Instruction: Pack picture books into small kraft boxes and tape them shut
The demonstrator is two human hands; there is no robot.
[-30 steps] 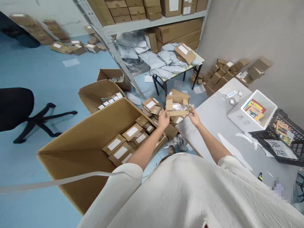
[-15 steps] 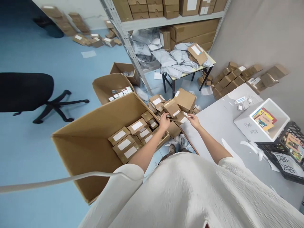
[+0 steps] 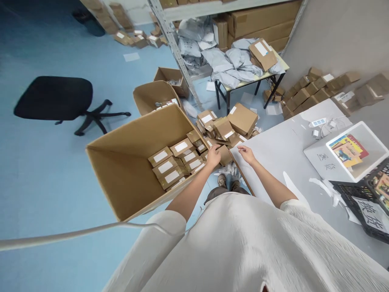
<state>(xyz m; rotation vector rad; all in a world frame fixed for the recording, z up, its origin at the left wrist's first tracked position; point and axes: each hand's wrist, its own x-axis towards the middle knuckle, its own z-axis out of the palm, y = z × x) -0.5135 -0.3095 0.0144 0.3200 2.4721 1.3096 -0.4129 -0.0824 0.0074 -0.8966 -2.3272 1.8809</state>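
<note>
My left hand is over the right rim of a large open carton, its fingers bent; whether it holds anything is too small to tell. Inside that carton lie several small brown boxes with white labels. My right hand is above the near-left corner of the grey table, fingers curled, and what lies between them cannot be made out. Just beyond both hands, a heap of brown parcels rests low between carton and table, with a larger box on top.
A white bin and a black crate stand on the table's right. Grey bags cover a small table beside the shelf upright. A black chair is at left; a pale cable crosses the lower left.
The view has shifted, so the carton and chair appear farther right and higher. My hands have moved slightly toward me relative to the parcel heap.
</note>
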